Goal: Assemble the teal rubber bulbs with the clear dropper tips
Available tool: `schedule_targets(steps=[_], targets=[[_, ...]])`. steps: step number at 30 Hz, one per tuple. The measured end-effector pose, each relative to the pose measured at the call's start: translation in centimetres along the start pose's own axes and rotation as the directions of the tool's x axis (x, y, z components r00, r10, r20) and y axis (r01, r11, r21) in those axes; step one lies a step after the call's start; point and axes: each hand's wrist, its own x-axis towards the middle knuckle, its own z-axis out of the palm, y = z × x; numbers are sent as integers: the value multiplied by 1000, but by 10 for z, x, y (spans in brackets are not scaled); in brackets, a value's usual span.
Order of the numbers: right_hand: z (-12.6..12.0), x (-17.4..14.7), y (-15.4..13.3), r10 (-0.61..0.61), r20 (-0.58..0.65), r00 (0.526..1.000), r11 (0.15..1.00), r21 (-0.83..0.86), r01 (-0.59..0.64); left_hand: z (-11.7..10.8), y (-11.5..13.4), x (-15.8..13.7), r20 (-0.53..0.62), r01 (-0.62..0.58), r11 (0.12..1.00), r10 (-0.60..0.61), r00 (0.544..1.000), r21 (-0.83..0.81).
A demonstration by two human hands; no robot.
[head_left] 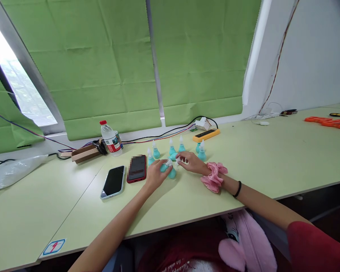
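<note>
My left hand (156, 174) is closed round a teal bulb syringe (164, 168), whose clear tip points right. Just under its fingertips is another teal bulb (172, 173), partly covered by them. My right hand (193, 163) pinches a small whitish clear cap (178, 160) between thumb and fingers, close to the left fingertips. Behind the hands stand several upright bulb syringes with clear tips, among them one at the back (181, 146) and one by the right wrist (201, 153). A teal bulb (173, 156) lies between the hands, partly hidden.
Left of my hands lie a red-cased phone (136, 169) and a pale-cased phone (113, 183). Further back are a water bottle (111, 139), an open cardboard box (86, 153), a yellow power strip (206, 135) and cables. Orange scissors (336, 123) lie far right.
</note>
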Motion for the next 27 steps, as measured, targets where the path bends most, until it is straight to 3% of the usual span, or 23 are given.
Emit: schedule_targets(steps=[3,7,12,18,27], targets=[[-3,2,-4,10,-91,996,972,236,12,1,-1,-1,13,-87,992,86,996,91],[-5,1,-8,25,-71,997,920,392,5,1,-4,0,15,-172,967,172,985,187],[-4,-1,-8,30,28,999,876,481,-40,3,-7,-2,-7,-295,915,308,951,276],[-6,0,-7,37,136,990,825,555,-107,5,-9,-6,-2,-358,859,386,922,366],[-18,0,-9,-40,336,941,771,609,-185,1,-3,-8,113,-522,662,557,823,538]])
